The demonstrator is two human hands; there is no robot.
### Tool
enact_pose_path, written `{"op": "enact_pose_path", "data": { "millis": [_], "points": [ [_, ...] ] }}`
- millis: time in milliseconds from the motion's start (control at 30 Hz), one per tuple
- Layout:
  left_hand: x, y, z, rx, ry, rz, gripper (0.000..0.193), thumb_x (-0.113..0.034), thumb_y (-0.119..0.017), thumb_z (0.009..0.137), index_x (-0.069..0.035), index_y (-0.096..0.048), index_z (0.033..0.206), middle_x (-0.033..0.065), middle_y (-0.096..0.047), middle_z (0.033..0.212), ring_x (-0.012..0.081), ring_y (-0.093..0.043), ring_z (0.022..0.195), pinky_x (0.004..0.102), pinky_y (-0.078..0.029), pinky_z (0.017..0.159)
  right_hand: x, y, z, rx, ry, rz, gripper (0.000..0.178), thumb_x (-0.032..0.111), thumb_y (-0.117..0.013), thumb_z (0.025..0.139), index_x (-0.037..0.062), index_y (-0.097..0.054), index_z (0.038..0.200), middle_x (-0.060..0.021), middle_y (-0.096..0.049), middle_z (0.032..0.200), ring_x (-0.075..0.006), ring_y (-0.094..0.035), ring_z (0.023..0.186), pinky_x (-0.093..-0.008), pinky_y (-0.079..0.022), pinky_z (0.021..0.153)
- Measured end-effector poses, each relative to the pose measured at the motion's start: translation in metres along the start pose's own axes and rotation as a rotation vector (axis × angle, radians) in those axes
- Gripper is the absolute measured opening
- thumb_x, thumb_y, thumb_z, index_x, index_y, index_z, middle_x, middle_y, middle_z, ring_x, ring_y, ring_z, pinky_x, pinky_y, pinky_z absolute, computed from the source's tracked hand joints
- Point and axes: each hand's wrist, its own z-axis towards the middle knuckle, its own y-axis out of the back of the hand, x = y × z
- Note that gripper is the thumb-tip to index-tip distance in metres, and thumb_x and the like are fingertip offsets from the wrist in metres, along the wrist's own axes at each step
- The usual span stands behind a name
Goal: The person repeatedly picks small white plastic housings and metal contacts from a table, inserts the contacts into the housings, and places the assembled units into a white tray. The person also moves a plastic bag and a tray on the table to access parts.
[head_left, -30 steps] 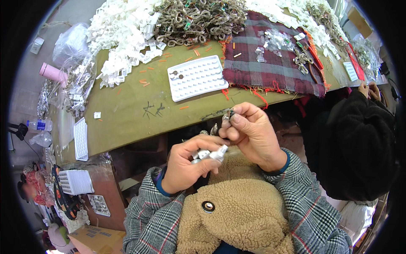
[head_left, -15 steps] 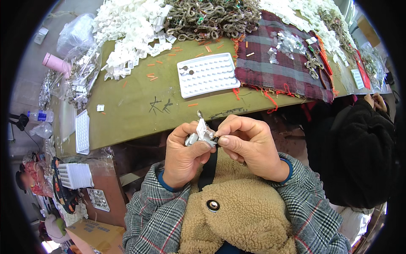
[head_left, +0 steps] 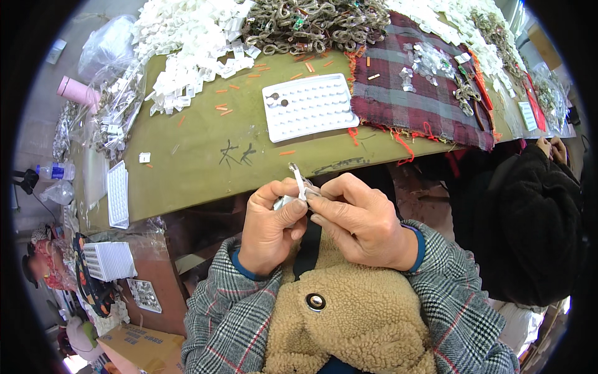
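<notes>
Close in front of my chest, both hands meet over a small white plastic part (head_left: 300, 185). My left hand (head_left: 268, 227) is closed, thumb and forefinger gripping it, with greyish-clear bits bunched beside it. A dark metal-looking tip pokes up from its far end. From the other side my right hand (head_left: 364, 221) pinches at the same part, and its fingertips hide what exactly they grip. Beyond the hands on the green tabletop (head_left: 205, 159) lies a white tray (head_left: 311, 128) with rows of small pegs. Two dark round pieces sit in the tray's far left corner.
A heap of white plastic parts (head_left: 180, 50) and a pile of coiled cables (head_left: 311, 28) cover the far side. A plaid cloth (head_left: 398, 93) holds clear pieces and pliers (head_left: 479, 112). Another person (head_left: 529, 218) sits at right. Stacked white trays (head_left: 111, 259) stand lower left.
The white part has turned so its narrow side shows. My right fingers have moved in over it, covering the dark piece seen at their tips before. The left hand has barely moved.
</notes>
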Motion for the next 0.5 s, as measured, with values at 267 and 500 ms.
{"op": "enact_pose_path", "data": {
  "millis": [267, 500],
  "points": [
    [-0.007, -0.012, -0.007, -0.004, -0.222, 0.391, 0.022, 0.007, -0.074, 0.080, 0.001, -0.062, 0.096, 0.0163, -0.069, 0.100, 0.0120, -0.064, 0.064, 0.0199, -0.049, 0.046, 0.003, 0.006, 0.003, -0.030, 0.015, 0.072, 0.032, -0.010, -0.068, 0.075, -0.0039, -0.067, 0.107, -0.0131, -0.059, 0.092, -0.0217, -0.062, 0.069, -0.0282, -0.050, 0.058],
    [-0.004, -0.021, -0.007, 0.100, -0.365, 0.263, 0.023, 0.002, -0.077, 0.082, -0.001, -0.056, 0.092, 0.0178, -0.064, 0.104, 0.0140, -0.066, 0.066, 0.0186, -0.048, 0.044, 0.021, 0.014, -0.004, -0.015, -0.426, 0.305, 0.017, -0.009, -0.068, 0.077, -0.0003, -0.064, 0.091, -0.0086, -0.056, 0.087, -0.0129, -0.055, 0.065, -0.0242, -0.040, 0.054]
  ]
}}
